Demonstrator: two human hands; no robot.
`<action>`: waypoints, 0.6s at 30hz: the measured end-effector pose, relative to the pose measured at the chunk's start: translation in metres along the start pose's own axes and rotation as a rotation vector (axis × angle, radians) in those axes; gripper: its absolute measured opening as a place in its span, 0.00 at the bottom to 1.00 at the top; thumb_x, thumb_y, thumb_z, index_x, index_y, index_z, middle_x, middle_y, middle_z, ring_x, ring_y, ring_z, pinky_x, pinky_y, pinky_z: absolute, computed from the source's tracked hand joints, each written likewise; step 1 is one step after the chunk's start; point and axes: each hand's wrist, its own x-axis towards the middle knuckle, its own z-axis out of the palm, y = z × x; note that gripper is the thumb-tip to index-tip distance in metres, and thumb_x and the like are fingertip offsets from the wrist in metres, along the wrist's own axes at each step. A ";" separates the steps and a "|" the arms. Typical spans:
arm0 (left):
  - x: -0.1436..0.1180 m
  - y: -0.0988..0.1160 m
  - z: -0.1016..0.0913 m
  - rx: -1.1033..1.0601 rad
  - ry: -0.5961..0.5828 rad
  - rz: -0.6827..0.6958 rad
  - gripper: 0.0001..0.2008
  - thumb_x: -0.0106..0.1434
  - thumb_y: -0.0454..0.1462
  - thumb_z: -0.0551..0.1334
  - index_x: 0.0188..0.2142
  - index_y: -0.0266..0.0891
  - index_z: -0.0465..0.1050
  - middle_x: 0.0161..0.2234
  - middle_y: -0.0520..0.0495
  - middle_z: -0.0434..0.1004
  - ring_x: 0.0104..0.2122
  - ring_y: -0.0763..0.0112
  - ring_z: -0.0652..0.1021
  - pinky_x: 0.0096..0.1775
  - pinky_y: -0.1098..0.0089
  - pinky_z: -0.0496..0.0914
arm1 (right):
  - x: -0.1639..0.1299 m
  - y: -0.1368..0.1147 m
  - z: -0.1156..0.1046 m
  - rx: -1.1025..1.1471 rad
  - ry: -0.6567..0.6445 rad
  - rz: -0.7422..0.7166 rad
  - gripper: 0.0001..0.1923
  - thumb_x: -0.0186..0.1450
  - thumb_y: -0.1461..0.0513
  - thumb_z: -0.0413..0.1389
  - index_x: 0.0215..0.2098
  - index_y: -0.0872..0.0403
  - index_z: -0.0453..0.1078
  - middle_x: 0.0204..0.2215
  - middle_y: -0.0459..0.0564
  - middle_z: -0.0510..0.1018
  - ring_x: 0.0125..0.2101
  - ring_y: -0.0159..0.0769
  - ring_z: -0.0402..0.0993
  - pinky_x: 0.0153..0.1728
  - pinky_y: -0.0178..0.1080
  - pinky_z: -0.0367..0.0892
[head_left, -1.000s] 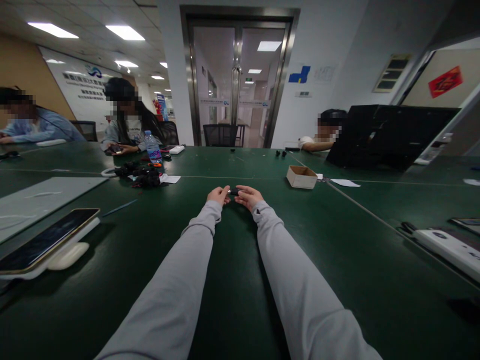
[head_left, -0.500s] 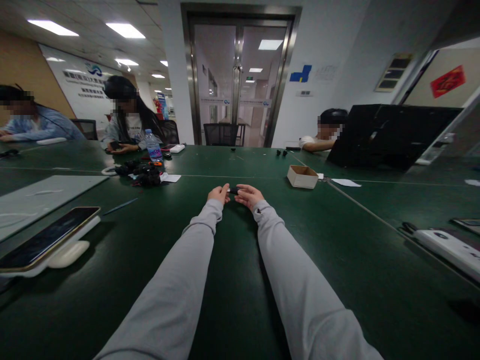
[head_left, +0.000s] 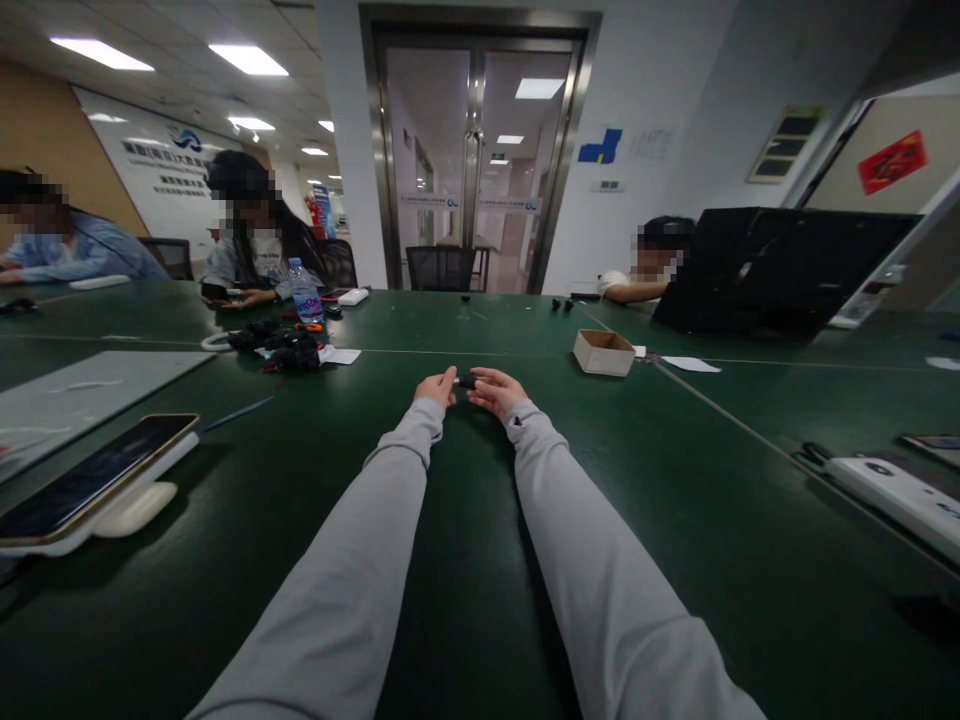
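Observation:
Both my arms, in light grey sleeves, reach forward over the dark green table [head_left: 645, 520]. Between the fingertips is a small black piece [head_left: 468, 381] with a light or metallic end towards the left; its exact kind is too small to make out. My left hand [head_left: 435, 387] pinches the light end between thumb and fingers. At the black end, my right hand [head_left: 497, 391] has its thumb and fingers closed around the piece. The fingers partly hide it, and it is held just above the tabletop.
A small open cardboard box [head_left: 604, 356] stands right of my hands. Leftwards are a phone [head_left: 97, 475] on a stand, a blue stick [head_left: 238, 413], a bundle of black items [head_left: 285, 347] and a water bottle [head_left: 305, 292]. A power strip [head_left: 900, 495] lies right. Several people sit around.
My hands stay in nearly the same place, still on the small black piece. The view has shifted very slightly.

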 end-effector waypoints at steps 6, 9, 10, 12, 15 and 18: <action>0.004 -0.005 0.002 -0.019 0.005 -0.003 0.26 0.58 0.53 0.46 0.16 0.38 0.63 0.13 0.50 0.65 0.14 0.76 0.65 0.21 0.74 0.60 | 0.002 0.002 -0.002 -0.011 -0.024 -0.003 0.12 0.54 0.73 0.57 0.35 0.55 0.70 0.28 0.47 0.73 0.24 0.30 0.75 0.30 0.34 0.74; 0.002 -0.005 0.004 -0.098 0.002 0.013 0.24 0.58 0.53 0.48 0.19 0.38 0.64 0.14 0.51 0.66 0.14 0.77 0.66 0.21 0.75 0.60 | 0.003 0.002 -0.002 -0.006 -0.010 -0.003 0.11 0.55 0.73 0.56 0.35 0.55 0.70 0.27 0.46 0.74 0.24 0.30 0.75 0.30 0.34 0.74; 0.001 -0.005 0.005 -0.128 0.000 0.019 0.22 0.57 0.52 0.49 0.20 0.38 0.64 0.15 0.51 0.66 0.14 0.77 0.66 0.20 0.75 0.60 | 0.003 0.002 -0.002 -0.003 0.001 -0.002 0.11 0.55 0.73 0.56 0.35 0.55 0.70 0.27 0.46 0.74 0.23 0.30 0.75 0.29 0.34 0.74; -0.001 -0.002 0.005 -0.196 -0.004 0.016 0.18 0.56 0.50 0.52 0.22 0.38 0.64 0.16 0.52 0.67 0.15 0.78 0.66 0.20 0.76 0.60 | 0.004 0.002 -0.002 0.002 0.025 -0.002 0.11 0.55 0.73 0.55 0.34 0.55 0.70 0.26 0.46 0.74 0.22 0.30 0.75 0.28 0.34 0.74; -0.002 0.001 0.005 -0.280 -0.006 -0.039 0.18 0.58 0.50 0.50 0.24 0.38 0.63 0.15 0.54 0.65 0.13 0.78 0.64 0.17 0.76 0.57 | 0.004 0.002 -0.002 0.006 0.027 0.003 0.11 0.55 0.73 0.55 0.34 0.55 0.69 0.25 0.45 0.74 0.22 0.30 0.75 0.28 0.34 0.74; 0.000 0.000 0.005 -0.227 0.030 -0.033 0.22 0.59 0.51 0.47 0.22 0.38 0.64 0.12 0.54 0.61 0.12 0.79 0.62 0.17 0.76 0.55 | 0.003 0.002 -0.001 0.008 0.019 0.004 0.11 0.55 0.73 0.55 0.34 0.55 0.70 0.25 0.45 0.74 0.22 0.30 0.75 0.28 0.34 0.74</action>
